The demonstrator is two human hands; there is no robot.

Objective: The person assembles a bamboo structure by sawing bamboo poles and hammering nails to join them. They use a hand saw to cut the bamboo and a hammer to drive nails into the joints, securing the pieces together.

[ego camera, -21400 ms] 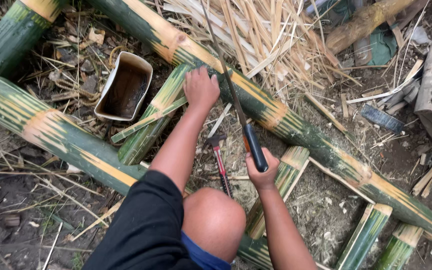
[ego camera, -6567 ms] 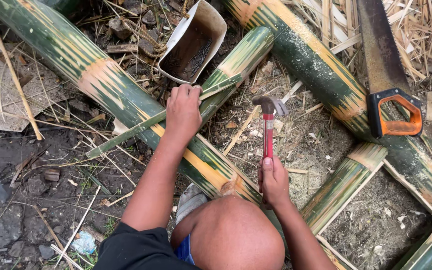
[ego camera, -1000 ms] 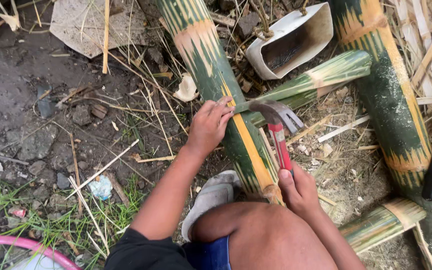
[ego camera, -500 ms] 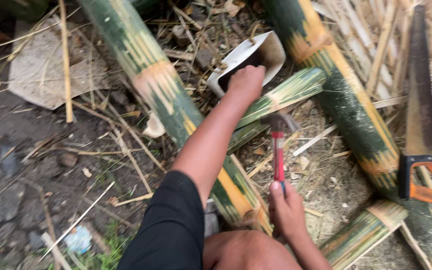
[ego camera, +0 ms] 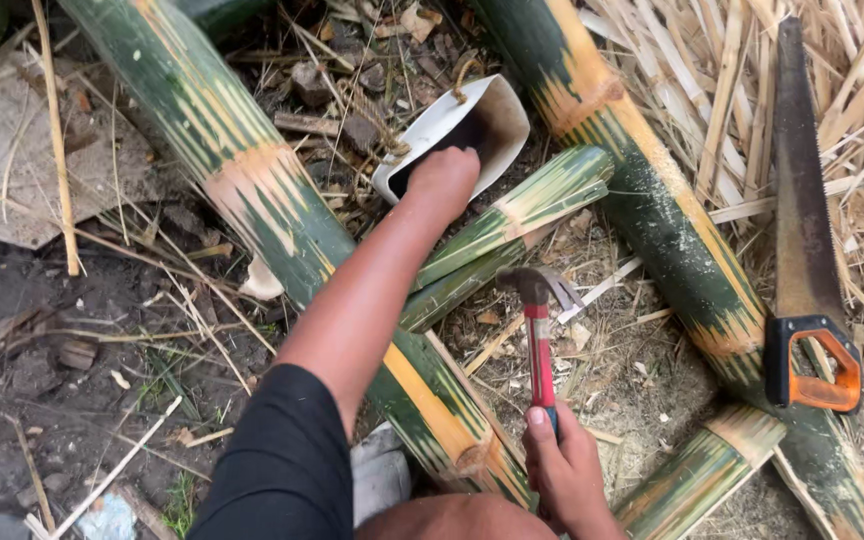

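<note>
We gripped the hammer (ego camera: 540,330), red-handled with a steel claw head, in our right hand (ego camera: 567,475) above the split bamboo (ego camera: 512,235). Our left hand (ego camera: 442,180), fingers curled, reached into the white container (ego camera: 457,125).

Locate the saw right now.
Head view, far right: the saw lies on the right-hand bamboo pole, blade pointing up-frame over the split strips, orange handle nearest the person, well away from the right hand.

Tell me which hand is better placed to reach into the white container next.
Left. The left hand is already at the mouth of the white container, while the right hand grips the red-handled hammer nearer the body.
</note>
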